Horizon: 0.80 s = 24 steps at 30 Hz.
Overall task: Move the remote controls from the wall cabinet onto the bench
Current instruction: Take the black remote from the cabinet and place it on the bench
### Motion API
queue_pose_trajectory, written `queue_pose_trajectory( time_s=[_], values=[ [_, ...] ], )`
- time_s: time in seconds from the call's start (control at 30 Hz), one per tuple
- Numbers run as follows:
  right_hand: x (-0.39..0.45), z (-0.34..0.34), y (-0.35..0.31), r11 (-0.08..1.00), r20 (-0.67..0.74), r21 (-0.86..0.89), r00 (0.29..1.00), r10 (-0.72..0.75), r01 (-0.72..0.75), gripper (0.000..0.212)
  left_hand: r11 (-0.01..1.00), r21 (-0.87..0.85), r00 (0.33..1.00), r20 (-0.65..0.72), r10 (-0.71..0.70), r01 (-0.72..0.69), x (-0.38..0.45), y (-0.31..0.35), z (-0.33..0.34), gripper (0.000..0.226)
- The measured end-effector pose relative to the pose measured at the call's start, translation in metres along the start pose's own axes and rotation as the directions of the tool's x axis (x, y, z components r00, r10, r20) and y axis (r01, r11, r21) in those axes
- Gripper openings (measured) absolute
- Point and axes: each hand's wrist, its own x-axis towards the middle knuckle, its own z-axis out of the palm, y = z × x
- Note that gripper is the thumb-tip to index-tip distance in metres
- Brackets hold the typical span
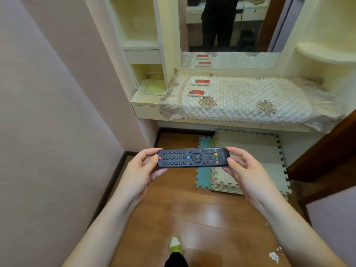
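A long black remote control [193, 157] lies crosswise in front of me, buttons up, above the wooden floor. My left hand [143, 170] pinches its left end and my right hand [243, 171] pinches its right end. Two white remotes with red faces rest on the quilted bench cover: one [200, 82] near the mirror, the other [198, 93] just in front of it. The bench [260, 93] runs across the far side, well beyond my hands.
Open cream cabinet shelves [138, 35] stand left of the mirror [227, 26], with a drawer and a yellow-green booklet [155, 88] below. Foam puzzle mats [248, 162] lie on the floor under the bench. A pink wall is at the left, a dark door edge at the right.
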Motion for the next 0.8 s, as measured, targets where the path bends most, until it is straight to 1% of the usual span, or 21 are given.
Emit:
queue_pose_trajectory(
  time_s=[0.17,0.27,0.37,0.53,0.7,0.8],
  values=[
    [0.034,0.035,-0.006,0.999,-0.051,-0.017,0.998,-0.039,0.038,0.026,1.0,0.026,0.998,0.06,-0.016,0.014,0.053,0.019,-0.02,0.019],
    [0.05,0.051,-0.013,0.997,-0.083,-0.029,0.994,-0.076,0.074,0.026,1.0,0.006,0.995,0.092,-0.03,0.03,0.08,0.028,-0.027,0.019],
    [0.062,0.061,-0.015,0.997,-0.126,-0.016,0.989,-0.081,0.079,0.027,0.999,-0.002,0.991,0.13,-0.039,0.04,0.102,0.036,-0.028,0.019],
    [0.08,0.061,-0.019,0.996,-0.16,-0.027,0.983,-0.09,0.087,0.027,0.997,0.008,0.98,0.186,-0.073,0.073,0.131,0.041,-0.022,0.018],
    [0.102,0.051,-0.024,0.979,-0.196,-0.163,0.969,-0.152,0.121,0.027,0.995,0.036,0.972,0.215,-0.096,0.09,0.162,0.038,0.0,0.018],
    [0.12,0.035,-0.026,0.981,-0.223,-0.157,0.964,-0.148,0.115,0.027,0.993,0.059,0.965,0.238,-0.111,0.1,0.18,0.034,0.02,0.018]
  ],
)
